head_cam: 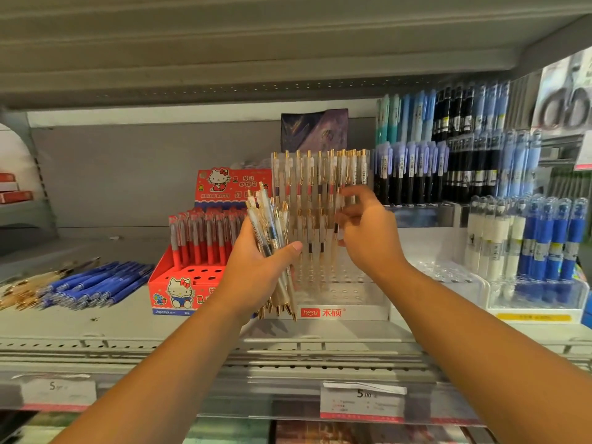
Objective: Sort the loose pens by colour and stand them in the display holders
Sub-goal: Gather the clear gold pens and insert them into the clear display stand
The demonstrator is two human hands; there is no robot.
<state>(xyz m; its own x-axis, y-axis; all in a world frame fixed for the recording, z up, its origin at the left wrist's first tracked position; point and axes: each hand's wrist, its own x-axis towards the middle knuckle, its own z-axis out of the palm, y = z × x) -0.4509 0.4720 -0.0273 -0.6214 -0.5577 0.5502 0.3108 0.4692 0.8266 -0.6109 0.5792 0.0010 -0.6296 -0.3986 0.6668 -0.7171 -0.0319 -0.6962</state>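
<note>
My left hand (259, 267) grips a bundle of clear pens with gold clips (272, 238), tips pointing down in front of the shelf. My right hand (365, 232) reaches into the clear tiered display holder (339, 290) and pinches one clear gold-clipped pen (336, 219) standing in a middle row. More such pens (320, 174) stand in the holder's back rows. Its front rows of holes are bare. A pile of loose blue pens (96, 283) lies on the shelf at the left, with loose gold-clipped pens (22, 290) beside it.
A red Hello Kitty box (179, 293) of red pens stands just left of the clear holder. At the right are racks of blue, black and purple pens (448, 155) and a clear stand with white and blue pens (528, 238). An upper shelf (256, 59) hangs overhead.
</note>
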